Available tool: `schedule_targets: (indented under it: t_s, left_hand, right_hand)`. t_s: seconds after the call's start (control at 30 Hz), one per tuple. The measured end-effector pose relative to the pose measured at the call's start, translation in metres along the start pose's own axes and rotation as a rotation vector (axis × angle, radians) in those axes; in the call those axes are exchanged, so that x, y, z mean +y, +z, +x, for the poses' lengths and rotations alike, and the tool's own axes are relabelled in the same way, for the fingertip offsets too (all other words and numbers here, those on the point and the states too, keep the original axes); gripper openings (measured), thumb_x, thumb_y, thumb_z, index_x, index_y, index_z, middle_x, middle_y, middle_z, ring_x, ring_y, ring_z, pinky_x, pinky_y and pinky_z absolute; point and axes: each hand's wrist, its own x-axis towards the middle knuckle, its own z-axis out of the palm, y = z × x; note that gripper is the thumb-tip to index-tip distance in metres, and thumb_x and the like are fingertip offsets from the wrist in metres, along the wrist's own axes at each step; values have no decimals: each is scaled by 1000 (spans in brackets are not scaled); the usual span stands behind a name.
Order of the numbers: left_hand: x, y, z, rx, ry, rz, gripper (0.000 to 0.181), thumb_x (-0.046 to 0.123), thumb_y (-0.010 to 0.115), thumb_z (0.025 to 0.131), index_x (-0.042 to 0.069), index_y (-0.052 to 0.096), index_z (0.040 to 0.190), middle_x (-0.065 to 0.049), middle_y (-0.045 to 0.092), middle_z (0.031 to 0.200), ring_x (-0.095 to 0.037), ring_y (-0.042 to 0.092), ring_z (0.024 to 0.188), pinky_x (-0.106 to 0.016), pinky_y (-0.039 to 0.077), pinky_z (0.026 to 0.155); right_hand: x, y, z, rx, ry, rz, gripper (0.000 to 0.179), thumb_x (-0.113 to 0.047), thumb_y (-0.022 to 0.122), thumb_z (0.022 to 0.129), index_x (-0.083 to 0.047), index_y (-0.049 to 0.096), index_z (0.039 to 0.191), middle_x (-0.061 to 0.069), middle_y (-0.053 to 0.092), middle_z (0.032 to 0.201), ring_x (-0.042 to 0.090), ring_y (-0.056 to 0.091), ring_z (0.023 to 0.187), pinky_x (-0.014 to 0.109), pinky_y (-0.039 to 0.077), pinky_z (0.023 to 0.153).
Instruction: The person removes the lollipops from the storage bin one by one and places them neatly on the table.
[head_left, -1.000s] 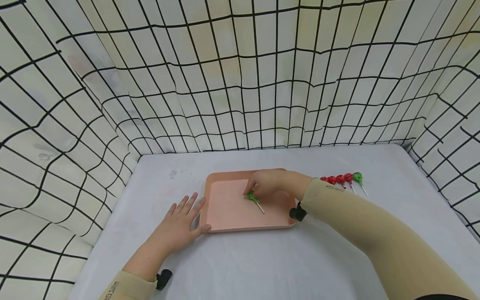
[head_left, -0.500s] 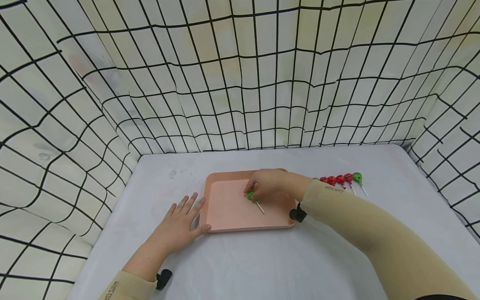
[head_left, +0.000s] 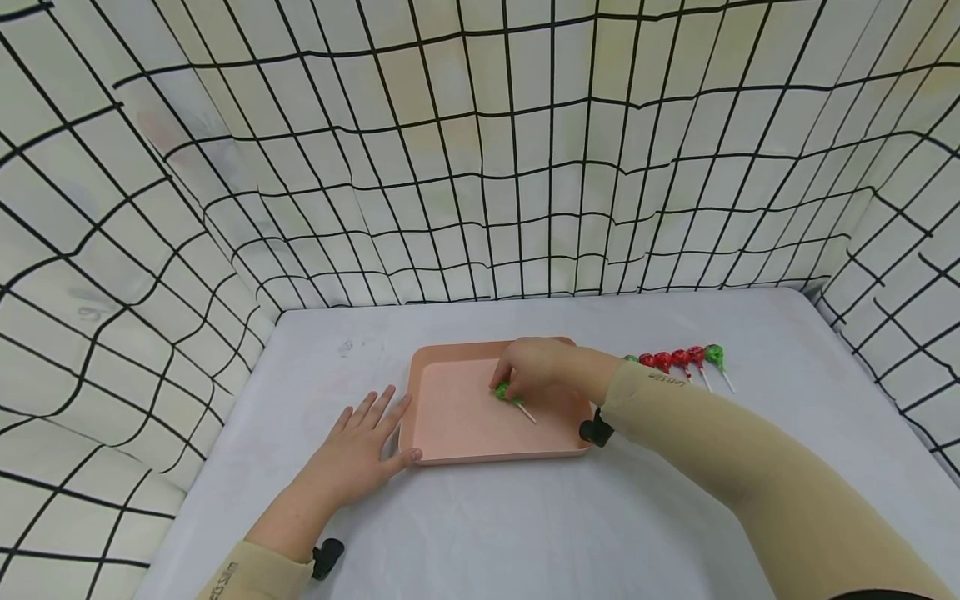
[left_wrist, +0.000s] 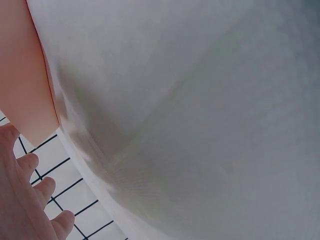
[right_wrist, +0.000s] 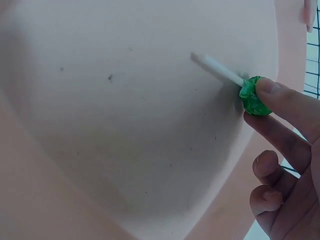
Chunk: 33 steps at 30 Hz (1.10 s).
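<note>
A pink tray lies on the white-covered table. Over it, my right hand pinches the green-wrapped head of a lollipop between thumb and index finger, and the white stick points away from the fingers. In the right wrist view the other fingers are loosely curled and hold nothing. My left hand lies with fingers spread at the tray's left side, its thumb touching the near left corner. The left wrist view shows part of that hand at the lower left, beside the tray.
To the right of the tray, several red lollipops lie in a row with a green lollipop at the right end. Another green head shows at the row's left end, partly behind the right sleeve. Black-gridded white walls enclose the table.
The right hand's fingers have shifted slightly on the green lollipop, and its stick has turned a little to the right. The left hand and the tray stay where they were.
</note>
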Motion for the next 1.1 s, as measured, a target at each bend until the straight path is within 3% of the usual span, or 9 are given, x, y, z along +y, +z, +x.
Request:
schedule_targets:
  t_s: [0.27,0.73,0.97,1.1]
  left_hand:
    - [-1,1,0,2,0,9,87,68,50,92,19,25,159,-11,18,164,-38,16,149,-62,14,118]
    - [-1,1,1,-6,7,5,90,75,44,91,19,24,159,-11,17,165,-38,16,150,-62,13,118]
    - [-1,1,1,-5,4,14,89,73,46,91,19,25,159,-11,18,165,-38,16,150,-62,14,118]
    - [0,-1,0,-8,-1,14,89,72,46,91,19,25,159,-12,18,165,-38,16,149,-62,13,118]
  right_hand:
    - [1,-2,-3,26,11,25,26,-22,78,86,-30,78,111,-20,69,109,5,57,106,31,47,96]
    - [11,-16,-10,83,-50,62,28,-19,76,88,-22,76,116,-16,71,110,9,59,111,33,46,102]
    - [16,-29,-20,133,-43,120,31,-23,78,86,-21,76,117,-14,71,106,10,61,104,33,47,99]
    - [20,-35,-28,160,-23,137,30,-26,78,86,-22,77,115,-14,71,106,11,59,97,32,49,90]
